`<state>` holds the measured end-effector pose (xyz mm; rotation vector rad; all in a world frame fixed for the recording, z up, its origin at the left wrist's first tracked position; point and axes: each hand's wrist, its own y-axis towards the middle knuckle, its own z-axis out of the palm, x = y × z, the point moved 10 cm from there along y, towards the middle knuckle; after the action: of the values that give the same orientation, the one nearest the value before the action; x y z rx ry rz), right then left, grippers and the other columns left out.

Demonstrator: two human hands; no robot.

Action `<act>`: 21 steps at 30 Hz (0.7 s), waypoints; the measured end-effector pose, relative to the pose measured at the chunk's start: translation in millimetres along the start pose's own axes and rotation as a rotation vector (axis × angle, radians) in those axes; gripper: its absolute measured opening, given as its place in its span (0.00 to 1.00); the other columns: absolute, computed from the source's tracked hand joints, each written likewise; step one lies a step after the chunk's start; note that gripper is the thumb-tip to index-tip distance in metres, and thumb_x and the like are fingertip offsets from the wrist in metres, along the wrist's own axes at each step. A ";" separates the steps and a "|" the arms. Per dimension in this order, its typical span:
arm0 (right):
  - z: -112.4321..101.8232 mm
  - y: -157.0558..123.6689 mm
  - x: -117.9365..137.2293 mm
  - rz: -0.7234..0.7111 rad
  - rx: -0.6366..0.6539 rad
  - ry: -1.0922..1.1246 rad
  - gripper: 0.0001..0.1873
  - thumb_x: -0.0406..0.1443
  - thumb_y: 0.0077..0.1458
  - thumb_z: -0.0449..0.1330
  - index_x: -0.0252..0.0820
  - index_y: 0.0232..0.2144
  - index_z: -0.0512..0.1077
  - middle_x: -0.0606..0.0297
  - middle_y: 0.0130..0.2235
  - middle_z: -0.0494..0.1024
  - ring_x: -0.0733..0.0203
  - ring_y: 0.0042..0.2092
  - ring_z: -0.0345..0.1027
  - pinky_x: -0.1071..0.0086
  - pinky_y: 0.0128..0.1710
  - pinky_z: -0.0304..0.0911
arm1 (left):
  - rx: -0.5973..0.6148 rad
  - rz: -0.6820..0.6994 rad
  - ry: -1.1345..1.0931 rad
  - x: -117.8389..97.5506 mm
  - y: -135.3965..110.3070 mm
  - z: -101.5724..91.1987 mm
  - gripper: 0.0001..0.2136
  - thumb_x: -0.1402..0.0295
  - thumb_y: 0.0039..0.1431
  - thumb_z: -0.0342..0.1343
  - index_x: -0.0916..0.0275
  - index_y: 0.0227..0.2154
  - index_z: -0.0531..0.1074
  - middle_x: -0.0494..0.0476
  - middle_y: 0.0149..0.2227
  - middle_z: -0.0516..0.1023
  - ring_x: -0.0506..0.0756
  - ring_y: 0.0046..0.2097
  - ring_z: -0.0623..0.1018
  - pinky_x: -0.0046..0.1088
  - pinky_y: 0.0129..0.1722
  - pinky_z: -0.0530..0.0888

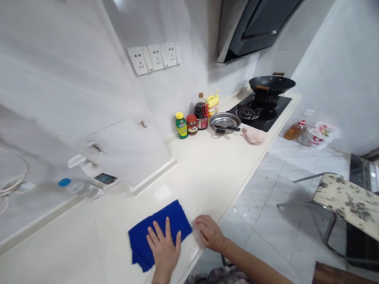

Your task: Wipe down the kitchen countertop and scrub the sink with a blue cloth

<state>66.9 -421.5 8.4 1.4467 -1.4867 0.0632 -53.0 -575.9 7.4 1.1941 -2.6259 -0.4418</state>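
- Nearest the camera, the left hand (164, 247) is pressed flat on the blue cloth (158, 232), fingers spread and stretched out, nothing gripped; looks like the cloth is being pinned down by palm pressure rather than pinched.
- Right hand (209, 232) is rested at the table (207, 173) edge, just at 3 o'clock of the cloth, fingers loosely curled. What's under it is blurry, so whether anything is held can't be told.
- Cloth is laid flat near the front edge, roughly rectangular, long axis running from about 7 o'clock to 1 o'clock, far corner pointed toward the stove.
- Way off at 1 o'clock, sauce bottles (196, 116) are lined up against the wall, next to a metal pan (225, 122) and a wok (271, 84) on the hob, kept well apart from the cloth.
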 end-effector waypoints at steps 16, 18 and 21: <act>-185.4 -190.4 -115.2 0.821 -0.383 0.108 0.14 0.34 0.57 0.49 0.44 0.27 0.73 0.63 0.28 0.79 0.60 0.27 0.71 0.69 0.27 0.68 | 0.244 0.147 -0.181 -209.0 56.4 61.5 0.33 0.55 0.65 0.52 0.58 0.70 0.54 0.83 0.75 0.32 0.91 0.72 0.46 0.73 0.68 0.52; -186.7 -198.0 -119.7 0.830 -0.378 0.105 0.14 0.34 0.57 0.49 0.44 0.26 0.73 0.63 0.27 0.79 0.59 0.26 0.71 0.68 0.27 0.68 | 0.294 0.147 -0.216 -237.5 77.3 71.6 0.33 0.55 0.66 0.52 0.57 0.70 0.53 0.83 0.75 0.38 0.90 0.72 0.45 0.72 0.69 0.51; -196.2 -189.3 -122.6 0.756 -0.358 0.056 0.12 0.34 0.56 0.50 0.45 0.26 0.72 0.64 0.26 0.77 0.59 0.27 0.71 0.67 0.28 0.69 | 0.320 0.165 -0.214 -275.0 110.7 78.7 0.33 0.53 0.66 0.50 0.57 0.70 0.52 0.85 0.74 0.43 0.90 0.73 0.45 0.71 0.69 0.50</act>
<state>300.0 -260.5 -87.1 0.5454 -1.8142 0.2803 22.2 -283.6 -47.1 1.0512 -3.0394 -0.1263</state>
